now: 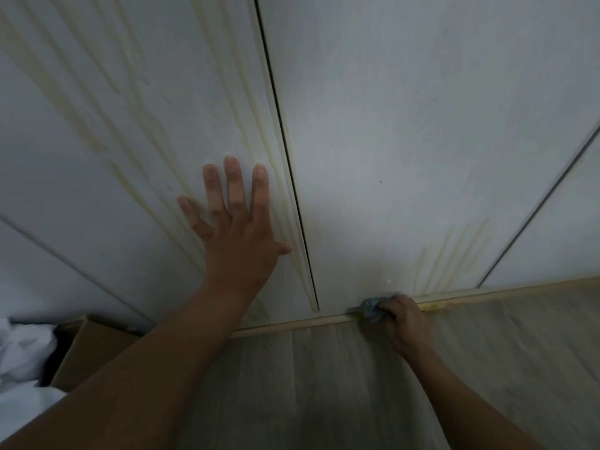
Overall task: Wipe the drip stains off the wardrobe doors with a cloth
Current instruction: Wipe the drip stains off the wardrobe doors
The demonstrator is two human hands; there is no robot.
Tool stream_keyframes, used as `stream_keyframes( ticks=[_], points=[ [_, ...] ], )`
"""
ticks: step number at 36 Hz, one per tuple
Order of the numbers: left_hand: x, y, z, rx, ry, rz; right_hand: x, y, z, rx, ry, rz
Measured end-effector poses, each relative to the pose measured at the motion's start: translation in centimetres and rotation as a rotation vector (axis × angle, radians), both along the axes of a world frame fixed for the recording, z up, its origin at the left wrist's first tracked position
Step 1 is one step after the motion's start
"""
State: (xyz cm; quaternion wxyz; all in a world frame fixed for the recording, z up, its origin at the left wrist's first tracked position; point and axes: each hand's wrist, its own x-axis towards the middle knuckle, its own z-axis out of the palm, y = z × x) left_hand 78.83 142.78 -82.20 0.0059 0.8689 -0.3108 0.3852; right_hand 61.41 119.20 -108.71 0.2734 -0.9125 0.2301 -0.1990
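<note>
A: Hands, quick.

B: Two. Left hand [233, 228] spread flat at centre frame, fingers straight, gripping nothing, palm against the streaked door [130, 125]. Likely a brace for leaning low, or to stop that door shifting.

A: Right one?

B: Right hand [406, 323] low, right of centre, fingers curled round one bunched blue-grey cloth [371, 308]. Cloth pressed onto the bottom rail [292, 323], at the foot of the middle door [422, 125], just above the floor [324, 384]. Wadded small, probably to get into that ledge.

A: Stain count?

B: Two groups of drip stains. Long yellowish streaks [81, 102] down the braced door, upper left to centre. Shorter cluster [451, 254] at the middle door's lower right, just above and right of the cloth. Also yellow residue [435, 307] on the rail beside the knuckles. Neither group looks wiped yet.

A: Doors?

B: Looks like four panels, split by three seams; outer two only partly in frame.

A: Anything else?

B: One cardboard box [94, 345] and white fabric [22, 352], lower left.
</note>
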Motion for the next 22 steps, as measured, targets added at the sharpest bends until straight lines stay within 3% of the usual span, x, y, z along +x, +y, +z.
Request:
stream_keyframes(
  ticks=[3,5,7,11,13,18,22],
  points=[
    [-0.2,0.1,-0.1,0.01,0.025,0.001,-0.2,0.2,3.2,0.348,-0.202,-0.206],
    [-0.2,0.1,-0.1,0.015,0.032,0.001,-0.2,0.0,6.4,0.686,-0.466,-0.453],
    [-0.3,-0.1,0.1,0.017,0.039,0.004,-0.4,-0.9,10.6,0.841,-0.799,-0.701],
    [-0.7,-0.2,0.2,0.013,0.054,0.025,-1.2,-3.8,19.0,0.702,-1.218,-0.886],
    [-0.7,-0.2,0.2,0.011,0.058,0.024,-1.3,-5.2,22.1,0.575,-1.288,-0.854],
    [-0.8,-0.1,0.3,0.016,0.053,0.018,-0.3,-7.0,24.8,0.33,-1.062,-0.715],
    [-0.8,-0.2,0.4,0.014,0.04,0.024,-0.1,-5.6,22.4,0.021,-0.914,-0.568]
  ],
)
